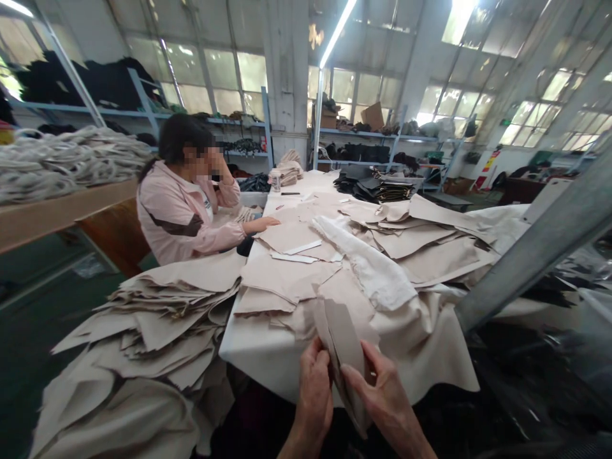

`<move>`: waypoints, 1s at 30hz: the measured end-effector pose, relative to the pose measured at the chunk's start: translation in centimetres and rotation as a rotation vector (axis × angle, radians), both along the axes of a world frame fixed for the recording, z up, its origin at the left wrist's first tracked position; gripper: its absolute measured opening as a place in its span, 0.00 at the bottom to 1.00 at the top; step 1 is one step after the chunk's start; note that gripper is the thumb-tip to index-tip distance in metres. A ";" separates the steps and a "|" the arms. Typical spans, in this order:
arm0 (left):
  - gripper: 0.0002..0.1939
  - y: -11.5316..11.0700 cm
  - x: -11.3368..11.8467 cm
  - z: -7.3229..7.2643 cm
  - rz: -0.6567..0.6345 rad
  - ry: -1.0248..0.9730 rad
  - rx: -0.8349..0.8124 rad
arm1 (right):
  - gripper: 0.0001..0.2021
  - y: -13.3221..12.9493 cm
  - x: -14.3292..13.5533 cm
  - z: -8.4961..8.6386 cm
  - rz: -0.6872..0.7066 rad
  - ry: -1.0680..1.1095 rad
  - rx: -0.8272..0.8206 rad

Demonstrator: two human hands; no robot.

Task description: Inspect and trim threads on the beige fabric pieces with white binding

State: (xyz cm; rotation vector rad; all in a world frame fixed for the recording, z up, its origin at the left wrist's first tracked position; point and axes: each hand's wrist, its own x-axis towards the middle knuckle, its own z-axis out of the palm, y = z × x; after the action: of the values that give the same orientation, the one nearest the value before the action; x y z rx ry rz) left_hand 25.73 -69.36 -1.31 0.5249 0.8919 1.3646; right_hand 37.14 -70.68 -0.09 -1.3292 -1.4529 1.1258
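Both of my hands grip cut fabric pieces [345, 331], narrow and beige-grey, held upright at the near edge of the table. My left hand [315, 379] pinches them from the left, fingers curled in. My right hand [377, 389] holds the right side, its thumb lying across the front face and its fingers behind. A gap runs lengthwise between two layers. Just beyond them, flat beige fabric panels [272, 277] cover the table, with white strips [299, 250] on top. A crumpled white cloth [368, 261] lies to the right of the strips.
A stack of beige panels [162, 319] rises at the table's left. A person in a pink jacket [191, 210] sits there, one hand on the table. A slanted metal post [530, 255] crosses the right side. Black pieces [375, 185] are piled at the far end.
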 end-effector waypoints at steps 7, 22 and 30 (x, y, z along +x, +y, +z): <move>0.18 -0.8 0.5 0.3 -0.065 0.266 0.151 | 0.13 -0.8 1.3 0.5 0.096 0.400 -0.142; 0.15 -0.8 -0.5 -1.7 0.041 0.136 0.071 | 0.36 -1.3 1.3 -1.9 -0.040 -0.352 0.018; 0.19 -1.1 -2.1 -1.2 -0.155 -0.033 -0.141 | 0.17 0.0 4.8 -1.9 -0.157 0.103 -0.016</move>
State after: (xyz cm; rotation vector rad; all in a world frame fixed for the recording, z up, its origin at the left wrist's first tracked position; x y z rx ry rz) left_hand 23.59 -70.42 -2.54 0.4522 0.8950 1.1578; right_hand 41.98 -70.64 -2.02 -1.3513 -1.2448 1.0883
